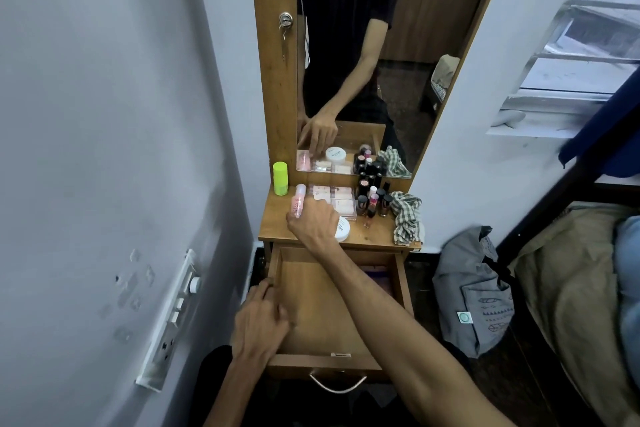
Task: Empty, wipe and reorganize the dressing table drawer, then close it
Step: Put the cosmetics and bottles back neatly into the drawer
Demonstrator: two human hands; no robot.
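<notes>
**Colleague:** What's the right hand doing?

**Me:** From my feed, the right hand [313,224] reaches to the middle of the frame, over the dressing table top [277,229]. Its fingers are curled round the lower end of a pink bottle [298,201], which stands tilted on the top's left part. The hand hides part of a white round jar [343,228] lying just behind it.

**Colleague:** And the left?

**Me:** The left hand [258,321] sits at lower centre-left, on the left wall of the drawer [332,291]. Its fingers are bent over that wooden edge, thumb side inward; I see nothing else in it.

**Colleague:** Where's the drawer?

**Me:** Pulled open below the top, in the lower middle of the frame, metal handle [337,383] nearest me. Its wooden floor shows bare, with something purple at its back right under my forearm; I can't tell what.

**Colleague:** What's on top?

**Me:** A neon-green bottle [280,178] at the back left, flat pale palettes [334,199] in the middle, dark nail polish bottles [375,199] to their right, and a checked cloth [407,217] at the right edge. The mirror [363,45] above repeats them
</notes>
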